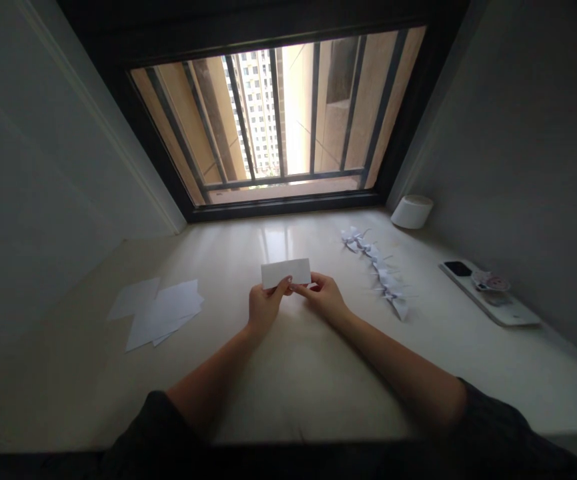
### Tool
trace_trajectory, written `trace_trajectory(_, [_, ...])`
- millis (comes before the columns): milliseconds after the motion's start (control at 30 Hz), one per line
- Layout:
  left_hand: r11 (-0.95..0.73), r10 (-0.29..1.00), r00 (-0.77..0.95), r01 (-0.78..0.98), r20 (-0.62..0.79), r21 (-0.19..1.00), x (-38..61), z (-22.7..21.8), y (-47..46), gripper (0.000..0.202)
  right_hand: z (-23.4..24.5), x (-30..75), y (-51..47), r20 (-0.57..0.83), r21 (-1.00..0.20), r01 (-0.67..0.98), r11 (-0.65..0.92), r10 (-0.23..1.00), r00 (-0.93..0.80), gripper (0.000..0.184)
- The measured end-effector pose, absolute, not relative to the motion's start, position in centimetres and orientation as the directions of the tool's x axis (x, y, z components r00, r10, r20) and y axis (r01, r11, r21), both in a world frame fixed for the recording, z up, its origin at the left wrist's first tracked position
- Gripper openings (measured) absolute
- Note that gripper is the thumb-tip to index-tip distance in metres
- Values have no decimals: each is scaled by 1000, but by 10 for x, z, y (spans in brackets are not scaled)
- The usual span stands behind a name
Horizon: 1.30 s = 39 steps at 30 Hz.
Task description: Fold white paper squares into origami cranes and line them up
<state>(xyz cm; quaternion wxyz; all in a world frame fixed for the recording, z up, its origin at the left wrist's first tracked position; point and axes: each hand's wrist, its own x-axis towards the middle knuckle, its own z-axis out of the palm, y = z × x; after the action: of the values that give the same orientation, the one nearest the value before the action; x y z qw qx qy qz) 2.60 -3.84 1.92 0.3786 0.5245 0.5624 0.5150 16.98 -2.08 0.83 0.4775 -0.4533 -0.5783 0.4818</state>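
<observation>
A folded piece of white paper point(286, 271), a flat rectangle, is held up above the middle of the sill. My left hand point(265, 304) pinches its lower edge, thumb on the near face. From the other side my right hand point(326, 295) grips the lower right part, its fingertips meeting the left thumb. The fingers behind the paper are hidden. To the right, several folded paper cranes point(379, 270) stand in a slanting row. Loose white paper sheets point(164, 308) overlap one another on the left.
The pale sill point(288, 380) runs up to a dark-framed window point(278, 208) with bars outside. At the right wall lie a white phone point(498, 303) with a round grip on its back and, farther off, a white cylinder point(412, 212). Walls close in both sides.
</observation>
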Motion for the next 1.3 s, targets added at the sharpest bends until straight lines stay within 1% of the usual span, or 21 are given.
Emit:
trace_trajectory(133, [-57, 982, -168, 171, 86, 984, 27, 19, -39, 33, 10, 167, -22, 124, -987, 85, 133, 986, -108, 35])
trace_trajectory(233, [-23, 982, -181, 154, 51, 988, 26, 20, -39, 32, 12, 167, -23, 86, -991, 94, 97, 990, -112, 36])
trace_trajectory(433, [26, 985, -171, 134, -3, 991, 24, 23, -40, 32, 12, 168, -24, 14, -998, 57, 21, 993, -119, 33])
trace_trajectory(567, [43, 986, -163, 144, -19, 989, 23, 24, -41, 32, 11, 169, -23, -33, -999, 41, -29, 993, -113, 37])
trace_trajectory(733, [80, 984, -170, 111, -60, 991, 22, 22, -39, 32, 12, 170, -22, -73, -997, 13, -72, 989, -131, 40])
trace_trajectory(833, [97, 981, -176, 81, -82, 992, 22, 20, -36, 33, 14, 171, -21, -97, -994, -24, -102, 981, -166, 38])
trace_trajectory(967, [116, 975, -198, 60, -102, 991, 23, 20, -34, 33, 19, 176, -19, -119, -985, -86, -147, 955, -273, 35])
trace_trajectory(1200, [118, 972, -208, 53, -105, 992, 22, 17, -32, 34, 18, 185, -13, -118, -970, -140, -197, 892, -437, 39])
trace_trajectory(1233, [119, 972, -210, 57, -105, 991, 22, 16, -32, 34, 17, 185, -13, -121, -969, -144, -203, 890, -440, 42])
trace_trajectory(1300, [118, 972, -212, 70, -101, 991, 22, 16, -32, 34, 15, 183, -13, -93, -978, -131, -160, 907, -411, 43])
